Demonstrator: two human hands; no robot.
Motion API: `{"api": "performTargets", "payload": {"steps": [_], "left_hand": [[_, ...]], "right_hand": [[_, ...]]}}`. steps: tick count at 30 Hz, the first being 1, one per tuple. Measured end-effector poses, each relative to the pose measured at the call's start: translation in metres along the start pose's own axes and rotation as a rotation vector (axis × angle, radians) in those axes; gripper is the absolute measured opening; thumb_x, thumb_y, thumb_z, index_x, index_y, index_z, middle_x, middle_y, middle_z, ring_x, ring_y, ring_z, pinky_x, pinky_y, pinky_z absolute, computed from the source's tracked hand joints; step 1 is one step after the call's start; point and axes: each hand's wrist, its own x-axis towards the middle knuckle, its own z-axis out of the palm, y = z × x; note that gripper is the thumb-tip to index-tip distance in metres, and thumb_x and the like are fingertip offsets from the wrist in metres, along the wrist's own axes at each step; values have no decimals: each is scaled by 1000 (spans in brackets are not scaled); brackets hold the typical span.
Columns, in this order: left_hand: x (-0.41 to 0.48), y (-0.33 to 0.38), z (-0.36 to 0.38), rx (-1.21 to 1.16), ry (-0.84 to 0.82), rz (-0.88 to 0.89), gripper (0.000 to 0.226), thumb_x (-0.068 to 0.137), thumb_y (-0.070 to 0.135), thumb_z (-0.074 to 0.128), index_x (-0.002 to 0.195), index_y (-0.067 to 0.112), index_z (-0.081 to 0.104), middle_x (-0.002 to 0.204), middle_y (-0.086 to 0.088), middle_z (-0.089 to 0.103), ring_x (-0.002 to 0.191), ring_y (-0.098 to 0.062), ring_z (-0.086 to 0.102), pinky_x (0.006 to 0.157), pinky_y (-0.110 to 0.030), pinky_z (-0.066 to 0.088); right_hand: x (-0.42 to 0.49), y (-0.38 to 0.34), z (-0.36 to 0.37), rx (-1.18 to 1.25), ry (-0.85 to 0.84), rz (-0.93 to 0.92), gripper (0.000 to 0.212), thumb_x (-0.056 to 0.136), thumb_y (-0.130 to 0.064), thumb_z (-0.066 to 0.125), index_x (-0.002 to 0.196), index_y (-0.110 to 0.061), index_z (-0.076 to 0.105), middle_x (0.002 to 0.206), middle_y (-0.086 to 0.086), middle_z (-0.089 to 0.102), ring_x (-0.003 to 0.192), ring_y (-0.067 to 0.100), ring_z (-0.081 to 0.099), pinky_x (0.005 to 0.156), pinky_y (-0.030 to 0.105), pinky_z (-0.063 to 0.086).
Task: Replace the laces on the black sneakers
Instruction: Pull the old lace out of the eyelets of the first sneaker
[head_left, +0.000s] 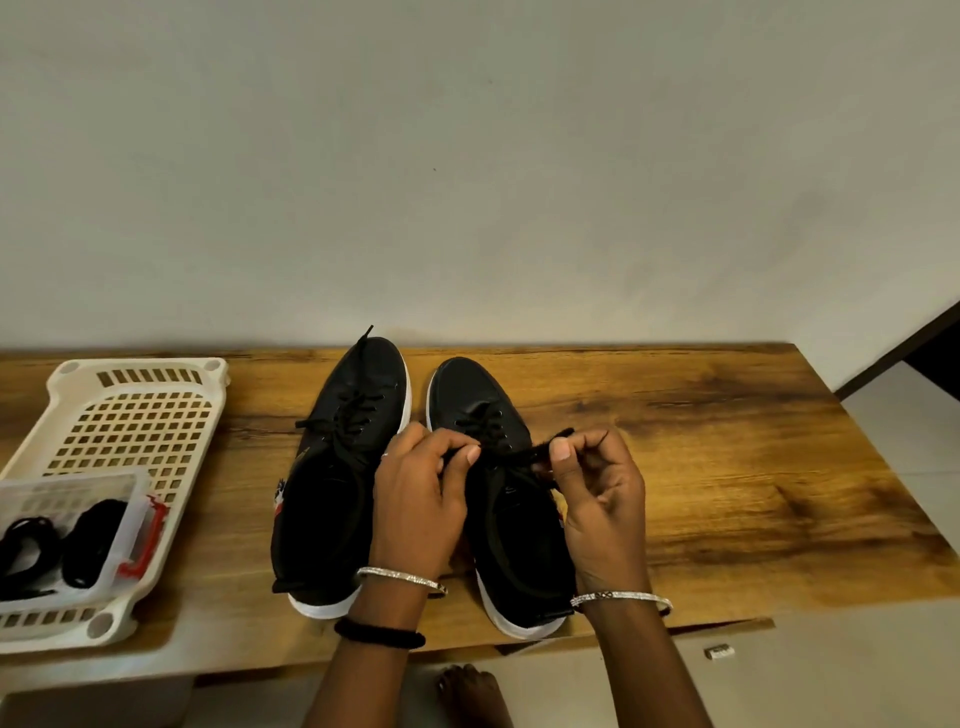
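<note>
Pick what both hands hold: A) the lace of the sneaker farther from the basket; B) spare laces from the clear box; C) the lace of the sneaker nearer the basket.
A: the left hand and right hand each pinch the black lace over the right-side sneaker, away from the basket; the other sneaker is untouched.

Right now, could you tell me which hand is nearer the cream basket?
Left. The left hand is right of the cream basket, beyond one sneaker; the right hand, farther right.
</note>
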Motion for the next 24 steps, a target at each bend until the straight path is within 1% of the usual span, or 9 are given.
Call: {"api": "performTargets", "payload": {"steps": [1, 5, 8, 11, 14, 16, 18, 21, 24], "left_hand": [[0, -1, 2, 43, 28, 11, 9, 93, 20, 68, 86, 18, 72, 81, 8, 55, 73, -6, 53, 69, -20, 44], [-5, 8, 6, 35, 146, -7, 14, 99, 15, 59, 84, 14, 61, 79, 9, 54, 69, -7, 50, 64, -9, 36], [-4, 11, 3, -54, 290, -103, 17, 102, 19, 51, 87, 13, 56, 71, 7, 55, 61, -6, 52, 56, -10, 37], [-3, 13, 2, -130, 317, -116, 24, 104, 31, 43, 90, 15, 55, 73, 9, 61, 62, -14, 57, 53, -17, 41], [-2, 17, 6, -408, 268, -260, 28, 105, 33, 42, 93, 17, 61, 87, 4, 71, 77, -15, 65, 70, -17, 48], [3, 22, 4, -864, 228, -497, 29, 107, 27, 39, 90, 15, 59, 97, -5, 75, 95, -20, 70, 89, -34, 53], [7, 26, 0, -1209, 213, -659, 29, 106, 25, 40, 85, 13, 55, 81, -12, 72, 86, -28, 71, 89, -43, 55], [6, 28, -2, -1329, 227, -711, 28, 104, 28, 44, 81, 13, 51, 64, -4, 52, 65, -19, 57, 83, -43, 56], [7, 23, -2, -1111, 267, -612, 26, 105, 26, 44, 82, 14, 50, 64, 4, 44, 61, -10, 47, 78, -33, 55]], "right_hand": [[0, 3, 0, -40, 13, -15, 10, 95, -16, 64, 89, -9, 59, 84, 3, 69, 79, 21, 68, 74, 35, 56], [-1, 8, 0, -221, 98, -111, 16, 97, -35, 62, 91, -21, 58, 97, 10, 59, 86, 30, 63, 74, 51, 59], [2, 5, -8, -179, 274, -97, 15, 99, -34, 61, 90, -23, 57, 106, 13, 54, 88, 32, 64, 70, 46, 62], [7, 2, -16, -109, 385, -31, 15, 100, -27, 60, 86, -26, 57, 99, 12, 62, 83, 19, 64, 75, 47, 57], [10, -3, -19, 277, 379, 197, 9, 100, -21, 57, 91, -19, 57, 98, 5, 73, 91, 19, 68, 83, 41, 50], [12, -8, -24, 713, 367, 420, 8, 97, -21, 55, 98, -15, 60, 102, 9, 75, 98, 22, 72, 91, 38, 55], [14, -11, -30, 991, 395, 548, 16, 98, -21, 52, 93, -9, 63, 88, 8, 74, 84, 19, 75, 90, 35, 59], [15, -11, -30, 1070, 436, 577, 30, 104, -21, 46, 76, -13, 53, 66, -2, 53, 58, 11, 56, 85, 35, 52], [16, -8, -32, 1069, 429, 568, 31, 104, -20, 45, 74, -16, 48, 64, -4, 45, 57, 10, 45, 80, 32, 46]]}}
